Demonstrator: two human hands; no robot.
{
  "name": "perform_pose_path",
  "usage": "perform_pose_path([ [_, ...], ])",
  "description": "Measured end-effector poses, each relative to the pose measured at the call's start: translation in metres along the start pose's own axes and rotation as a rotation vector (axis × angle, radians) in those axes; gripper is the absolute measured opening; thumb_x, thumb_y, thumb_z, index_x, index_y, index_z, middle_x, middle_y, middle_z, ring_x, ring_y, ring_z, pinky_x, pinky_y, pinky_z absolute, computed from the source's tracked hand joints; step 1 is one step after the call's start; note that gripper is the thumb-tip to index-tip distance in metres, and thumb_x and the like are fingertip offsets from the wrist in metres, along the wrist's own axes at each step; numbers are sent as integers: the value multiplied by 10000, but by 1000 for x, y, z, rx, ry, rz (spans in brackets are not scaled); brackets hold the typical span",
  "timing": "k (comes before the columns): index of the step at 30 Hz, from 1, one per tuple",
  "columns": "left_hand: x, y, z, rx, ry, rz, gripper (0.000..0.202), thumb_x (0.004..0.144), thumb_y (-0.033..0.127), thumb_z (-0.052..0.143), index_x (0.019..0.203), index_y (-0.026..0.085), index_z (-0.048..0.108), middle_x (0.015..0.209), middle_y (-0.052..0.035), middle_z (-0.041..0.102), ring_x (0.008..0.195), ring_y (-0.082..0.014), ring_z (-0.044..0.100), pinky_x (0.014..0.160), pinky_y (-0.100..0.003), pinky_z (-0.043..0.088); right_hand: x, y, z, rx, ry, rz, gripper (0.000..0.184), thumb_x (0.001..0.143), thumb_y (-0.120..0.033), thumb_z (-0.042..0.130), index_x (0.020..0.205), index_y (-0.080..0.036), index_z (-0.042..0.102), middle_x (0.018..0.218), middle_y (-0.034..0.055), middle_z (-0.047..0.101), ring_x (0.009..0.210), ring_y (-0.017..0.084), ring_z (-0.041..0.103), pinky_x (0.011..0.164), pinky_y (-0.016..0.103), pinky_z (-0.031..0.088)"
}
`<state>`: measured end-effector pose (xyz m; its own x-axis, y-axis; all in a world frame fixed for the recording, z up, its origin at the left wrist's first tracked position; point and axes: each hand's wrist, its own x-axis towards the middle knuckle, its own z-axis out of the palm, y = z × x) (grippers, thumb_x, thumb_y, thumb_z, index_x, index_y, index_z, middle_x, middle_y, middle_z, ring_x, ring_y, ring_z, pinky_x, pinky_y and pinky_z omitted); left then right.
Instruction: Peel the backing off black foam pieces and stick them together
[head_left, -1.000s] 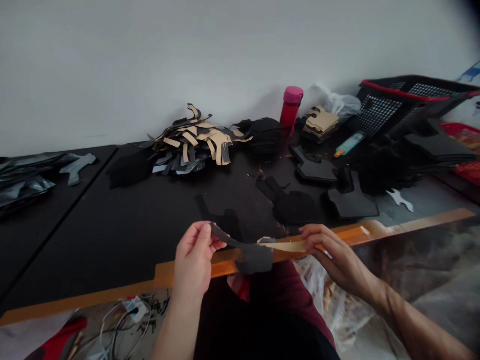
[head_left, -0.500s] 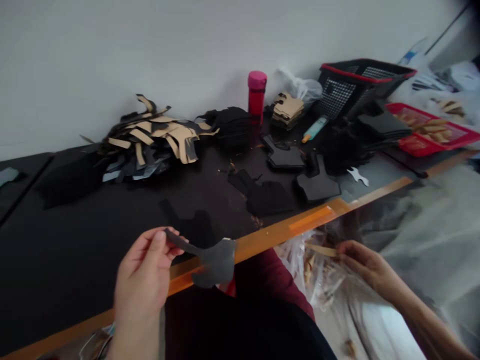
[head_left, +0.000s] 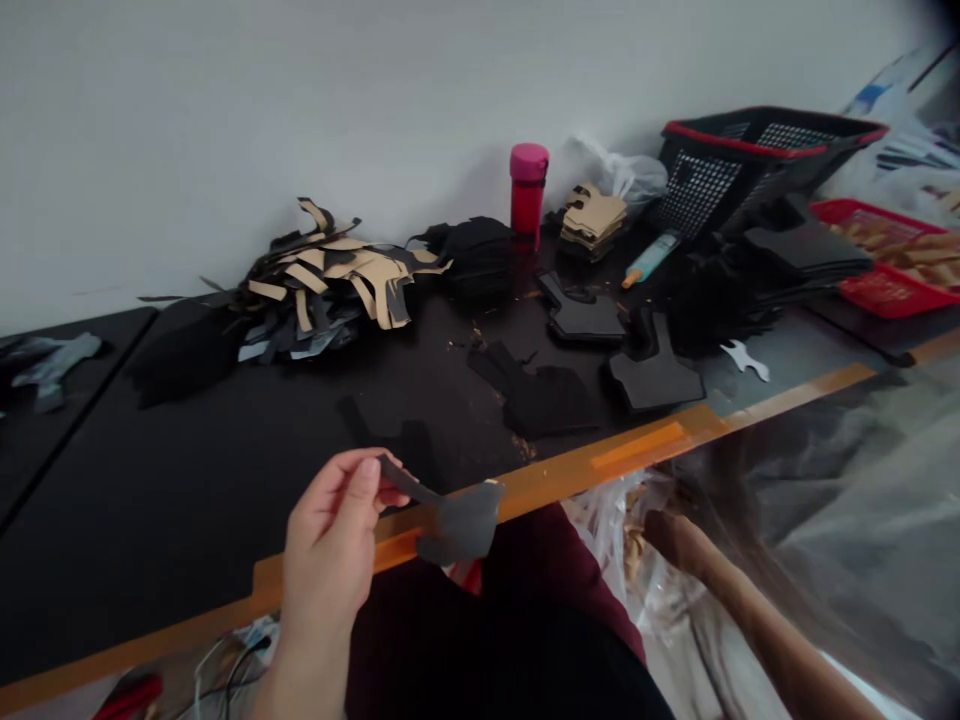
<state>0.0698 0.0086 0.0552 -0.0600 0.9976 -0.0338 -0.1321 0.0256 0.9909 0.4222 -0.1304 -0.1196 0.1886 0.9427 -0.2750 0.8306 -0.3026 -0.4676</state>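
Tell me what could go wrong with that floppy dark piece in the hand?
The left hand pinches the dark cut piece only by its thin strip, so the strip might tear or slip free. The piece hangs just past the orange table edge, so if dropped, it could fall to the floor. The right hand is down at the clear plastic bag, and tugging it might spill the tan scraps.

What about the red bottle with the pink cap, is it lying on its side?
No, the red bottle stands upright on the dark table.
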Motion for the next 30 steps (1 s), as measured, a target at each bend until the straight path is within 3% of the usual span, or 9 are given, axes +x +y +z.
perform_pose_path([
  [2, 0, -1, 0, 11, -3, 7, 164, 785, 325, 640, 843, 172, 631, 792, -21, 633, 701, -132, 598, 581, -216, 497, -6, -36, -25, 97, -150, -139, 250, 771, -356, 631, 626, -157, 586, 565, 24, 577, 527, 107, 548, 513, 215, 445],
  [4, 1, -3, 0, 13, -14, 14, 163, 789, 327, 637, 852, 177, 631, 795, -19, 632, 706, -134, 598, 581, -218, 495, -11, -80, -47, 207, -247, -269, 224, 831, -402, 560, 784, -193, 623, 700, -1, 631, 629, 92, 590, 582, 189, 470],
  [5, 1, -4, 0, 10, -19, 18, 162, 789, 325, 637, 853, 177, 630, 796, -18, 630, 710, -133, 598, 587, -218, 495, -11, -105, -56, 331, -232, -345, 197, 865, -363, 522, 851, -192, 617, 804, 13, 643, 724, 97, 603, 663, 201, 479],
  [8, 0, -4, -1, 5, -25, 26, 164, 792, 323, 636, 855, 172, 628, 799, -18, 629, 714, -129, 598, 598, -218, 492, 3, -170, -66, 508, 102, -464, 105, 851, -267, 537, 881, -194, 606, 891, 21, 616, 823, 97, 579, 738, 208, 456],
  [11, -1, -4, -4, 14, -21, 26, 169, 802, 327, 627, 864, 170, 626, 799, -19, 632, 711, -127, 599, 608, -221, 490, 21, -208, -59, 585, 153, -463, 140, 804, -249, 592, 933, -200, 607, 941, 23, 614, 885, 111, 575, 792, 224, 448],
  [18, 0, -6, -10, 1, -6, 19, 194, 820, 350, 606, 869, 163, 620, 784, -26, 632, 703, -132, 597, 607, -229, 490, 30, -230, -52, 652, 2, -352, 54, 790, -208, 564, 805, -179, 607, 785, -12, 621, 749, 86, 572, 701, 192, 437],
  [23, 3, -7, -12, -102, 3, -26, 163, 787, 319, 644, 848, 169, 621, 797, -17, 629, 727, -143, 607, 609, -237, 503, 30, -235, -53, 642, -43, -355, 64, 803, -208, 541, 794, -170, 591, 783, -3, 612, 746, 91, 560, 676, 192, 433],
  [26, 5, -7, -12, -200, 21, -109, 135, 761, 293, 668, 799, 172, 623, 802, -9, 630, 711, -128, 596, 576, -216, 502, 31, -234, -50, 598, 12, -394, 62, 814, -207, 543, 780, -175, 583, 773, -1, 609, 726, 96, 559, 671, 206, 437],
  [30, 7, -7, -11, -314, 34, -306, 140, 777, 290, 640, 781, 152, 621, 796, -23, 628, 667, -128, 584, 531, -221, 505, 33, -230, -41, 506, 206, -526, 74, 835, -153, 510, 791, -185, 560, 825, 19, 611, 788, 117, 580, 742, 240, 464],
])
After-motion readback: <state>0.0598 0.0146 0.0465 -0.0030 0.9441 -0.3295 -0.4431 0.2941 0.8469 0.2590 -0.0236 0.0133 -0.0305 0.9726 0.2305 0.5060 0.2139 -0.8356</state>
